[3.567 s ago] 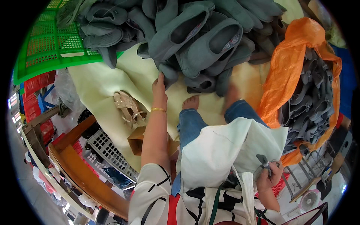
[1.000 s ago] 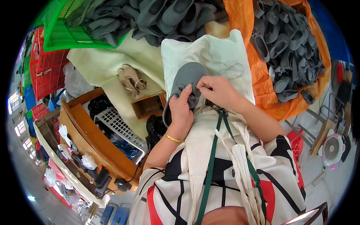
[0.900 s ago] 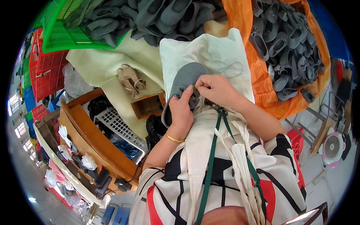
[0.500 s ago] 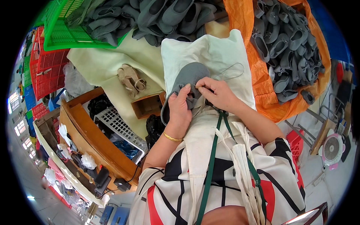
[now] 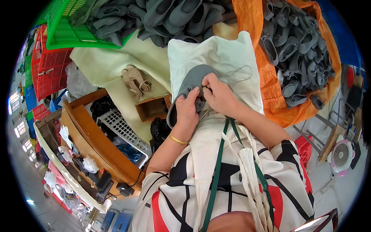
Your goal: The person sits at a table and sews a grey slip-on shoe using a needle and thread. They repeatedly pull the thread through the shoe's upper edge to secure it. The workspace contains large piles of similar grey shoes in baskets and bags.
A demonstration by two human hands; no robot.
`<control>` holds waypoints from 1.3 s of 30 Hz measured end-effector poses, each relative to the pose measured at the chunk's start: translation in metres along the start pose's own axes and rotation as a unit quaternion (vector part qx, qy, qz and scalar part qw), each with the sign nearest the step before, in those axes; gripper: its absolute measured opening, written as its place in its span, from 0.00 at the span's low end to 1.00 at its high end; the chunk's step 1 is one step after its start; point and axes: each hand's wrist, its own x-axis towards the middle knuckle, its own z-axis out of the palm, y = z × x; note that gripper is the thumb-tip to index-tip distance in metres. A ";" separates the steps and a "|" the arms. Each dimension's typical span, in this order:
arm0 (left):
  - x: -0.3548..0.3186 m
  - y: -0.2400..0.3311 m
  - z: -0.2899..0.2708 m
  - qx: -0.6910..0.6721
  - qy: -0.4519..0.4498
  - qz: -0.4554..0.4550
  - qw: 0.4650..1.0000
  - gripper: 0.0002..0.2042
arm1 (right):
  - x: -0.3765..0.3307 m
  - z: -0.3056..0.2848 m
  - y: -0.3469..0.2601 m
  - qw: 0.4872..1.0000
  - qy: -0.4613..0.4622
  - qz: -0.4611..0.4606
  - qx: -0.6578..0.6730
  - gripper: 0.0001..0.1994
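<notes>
A grey fabric shoe (image 5: pixel 196 75) lies tilted over the white cloth-covered pad (image 5: pixel 232 48) in front of me, its rounded end pointing away. Wrapped around its near left side, my left hand (image 5: pixel 187 110) grips it, thumb up by the gathered grey bow-like piece. My right hand (image 5: pixel 217 94) is closed in a pinch at the shoe's right edge; whatever its fingertips hold is too small or hidden to make out. A thin dark thread (image 5: pixel 241 75) loops over the pad just right of that hand.
Grey shoes (image 5: pixel 174 17) heap at the back beside a green basket (image 5: pixel 85 34). An orange sack (image 5: pixel 251 23) full of them stands at right. Left lie beige sandals (image 5: pixel 135 83), a small wooden box (image 5: pixel 150 110) and a wooden drawer unit (image 5: pixel 92 143). A fan (image 5: pixel 342 154) stands far right.
My right hand has turned, its fingers curling further in beside the shoe's edge. My left thumb has moved slightly right along the shoe, which stays in nearly the same place.
</notes>
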 end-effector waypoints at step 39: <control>0.015 0.023 0.045 0.640 -0.303 0.307 0.636 0.09 | -0.139 -0.303 0.153 0.673 0.616 -0.096 0.398 0.08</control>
